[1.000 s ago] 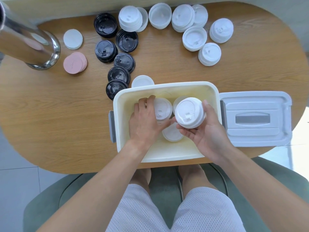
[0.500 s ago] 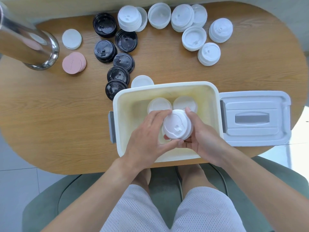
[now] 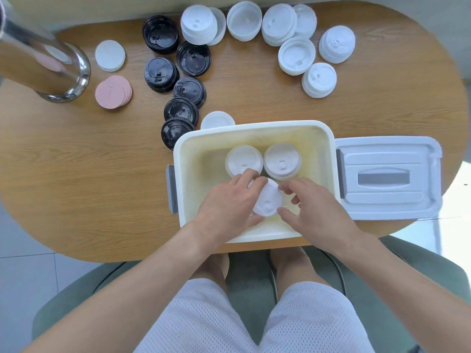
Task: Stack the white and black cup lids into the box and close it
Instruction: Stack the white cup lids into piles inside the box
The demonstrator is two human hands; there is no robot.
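Far left, a shiny steel cylinder (image 3: pixel 48 64) stood on the wooden table (image 3: pixel 76 174), leaning toward the lens under the wide angle and mirroring pale and pink spots on its side. Just beside its base lay a fanned stack of pink round discs (image 3: pixel 113 91), and a little beyond those sat a stack of plain white discs (image 3: pixel 110 55), apart from the pink ones. Down below, the person sat in a grey-green chair (image 3: pixel 251 273), white mesh shorts (image 3: pixel 254 319) over both knees. Pale floor tiles (image 3: pixel 23 276) showed off the table's left edge.
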